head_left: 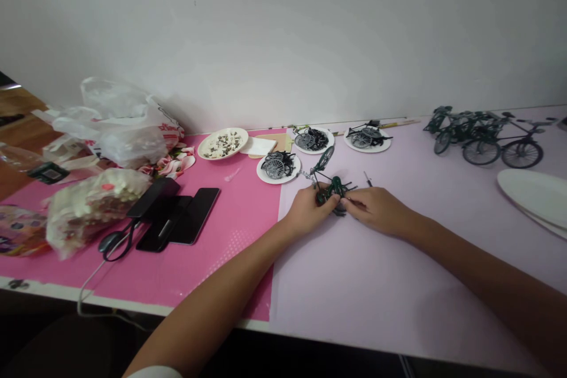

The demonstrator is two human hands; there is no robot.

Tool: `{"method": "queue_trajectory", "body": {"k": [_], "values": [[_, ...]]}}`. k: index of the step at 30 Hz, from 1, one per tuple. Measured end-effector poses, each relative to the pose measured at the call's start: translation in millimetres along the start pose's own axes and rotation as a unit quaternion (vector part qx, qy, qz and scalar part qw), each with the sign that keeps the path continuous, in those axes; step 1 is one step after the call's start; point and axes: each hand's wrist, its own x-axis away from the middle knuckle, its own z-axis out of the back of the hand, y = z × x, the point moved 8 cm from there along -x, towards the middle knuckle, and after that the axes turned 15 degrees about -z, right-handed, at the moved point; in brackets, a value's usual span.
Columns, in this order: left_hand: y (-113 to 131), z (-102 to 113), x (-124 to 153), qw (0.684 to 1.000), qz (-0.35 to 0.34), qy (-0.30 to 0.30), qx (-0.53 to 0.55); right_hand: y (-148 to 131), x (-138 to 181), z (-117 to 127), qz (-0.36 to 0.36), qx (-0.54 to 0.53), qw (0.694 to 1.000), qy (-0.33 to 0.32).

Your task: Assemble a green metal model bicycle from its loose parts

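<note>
A small dark green model bicycle (336, 186) is tilted between my two hands, with one wheel (325, 157) sticking up. My left hand (310, 208) is closed around its frame, thumb on the near side. From the right, the fingers of my right hand (372, 207) are pinched together against the bicycle's lower part; any small piece between them is hidden. A thin rod-like tool (367, 178) shows just behind my right hand, and I cannot tell whether the hand holds it. Just beyond, white plates (264, 176) hold grey wheels and black parts (280, 165).
Several finished-looking model bicycles (482, 133) stand at the back right, near stacked white plates (531, 192). A bowl of small pieces (222, 144) sits back left. Phones (195, 215), a cable (84, 289), a bag of pale parts (95, 207) and plastic bags (128, 130) lie left.
</note>
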Motion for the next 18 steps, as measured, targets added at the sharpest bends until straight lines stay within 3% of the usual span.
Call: {"method": "queue_trajectory", "body": {"k": [18], "values": [[0.6,-0.3,0.1,1.000,0.001,-0.003,0.000,-1.3,0.5,0.7,0.002,-0.004,1.000,0.000]]}}
